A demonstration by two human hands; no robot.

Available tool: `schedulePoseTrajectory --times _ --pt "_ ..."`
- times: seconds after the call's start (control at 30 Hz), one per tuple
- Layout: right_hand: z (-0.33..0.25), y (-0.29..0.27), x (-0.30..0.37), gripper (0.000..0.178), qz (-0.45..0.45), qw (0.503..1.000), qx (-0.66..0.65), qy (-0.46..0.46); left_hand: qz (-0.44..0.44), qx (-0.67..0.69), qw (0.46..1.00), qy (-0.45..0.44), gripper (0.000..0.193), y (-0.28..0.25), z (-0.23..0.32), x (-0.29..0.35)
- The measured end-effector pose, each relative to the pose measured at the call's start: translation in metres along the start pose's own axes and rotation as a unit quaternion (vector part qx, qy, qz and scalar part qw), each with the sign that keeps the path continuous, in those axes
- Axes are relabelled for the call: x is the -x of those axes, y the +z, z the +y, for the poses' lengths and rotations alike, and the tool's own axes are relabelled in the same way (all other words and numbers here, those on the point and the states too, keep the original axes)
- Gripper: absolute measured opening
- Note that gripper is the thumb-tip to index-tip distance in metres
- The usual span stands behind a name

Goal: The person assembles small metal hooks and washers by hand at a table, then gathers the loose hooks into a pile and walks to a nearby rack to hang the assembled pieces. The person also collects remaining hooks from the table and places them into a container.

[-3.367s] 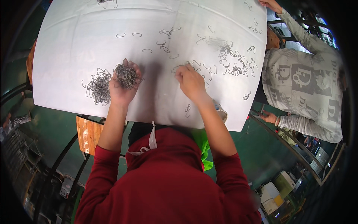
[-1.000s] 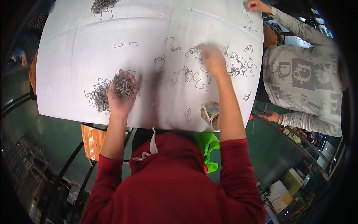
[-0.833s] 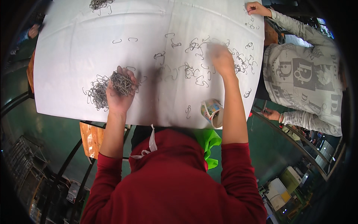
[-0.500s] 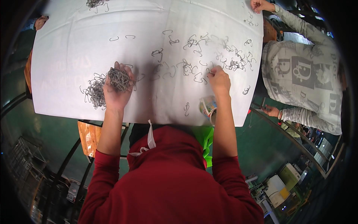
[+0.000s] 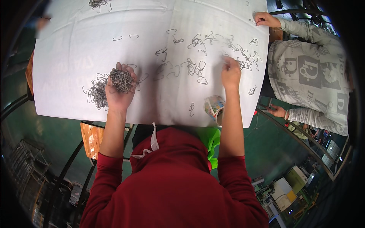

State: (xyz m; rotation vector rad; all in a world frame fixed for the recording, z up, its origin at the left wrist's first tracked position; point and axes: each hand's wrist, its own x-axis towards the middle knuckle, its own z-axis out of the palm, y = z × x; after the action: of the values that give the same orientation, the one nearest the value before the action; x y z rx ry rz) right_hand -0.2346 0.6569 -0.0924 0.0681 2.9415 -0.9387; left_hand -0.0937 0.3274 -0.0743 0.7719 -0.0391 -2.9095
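Observation:
A tangled clump of grey wire hooks (image 5: 122,80) rests in my left hand (image 5: 118,99), palm up with the fingers curled around it. Beside that hand on the white-covered table, a pile of the same bent hooks (image 5: 99,93) lies heaped. My right hand (image 5: 231,76) hovers farther right among loose hooks, fingertips drawn together; whatever they hold, if anything, is too small to make out. Loose hooks (image 5: 195,68) lie scattered to its left, and a tangled group of hooks (image 5: 247,60) lies to its right.
A patterned open cup or tin (image 5: 213,105) lies near the front edge, partly behind my right forearm. Another hook pile (image 5: 97,3) sits at the far left. At the right, a co-worker in a grey printed top (image 5: 308,68) reaches a hand (image 5: 266,19) over the table.
My right hand has moved right and slightly farther from me over the scattered hooks. My left hand stays in place with its clump. The co-worker's far hand has shifted slightly.

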Motion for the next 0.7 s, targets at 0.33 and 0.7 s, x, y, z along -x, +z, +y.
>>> schedulePoseTrajectory --times 0.33,0.7 --pt "-0.073 0.050 0.047 0.009 -0.164 0.983 0.054 -0.064 -0.025 0.006 1.000 -0.004 0.029 -0.004 0.003 0.005" --pt "-0.066 0.022 0.052 0.009 -0.227 0.954 0.184 -0.068 -0.099 0.004 0.995 -0.031 0.030 -0.006 0.003 0.007"
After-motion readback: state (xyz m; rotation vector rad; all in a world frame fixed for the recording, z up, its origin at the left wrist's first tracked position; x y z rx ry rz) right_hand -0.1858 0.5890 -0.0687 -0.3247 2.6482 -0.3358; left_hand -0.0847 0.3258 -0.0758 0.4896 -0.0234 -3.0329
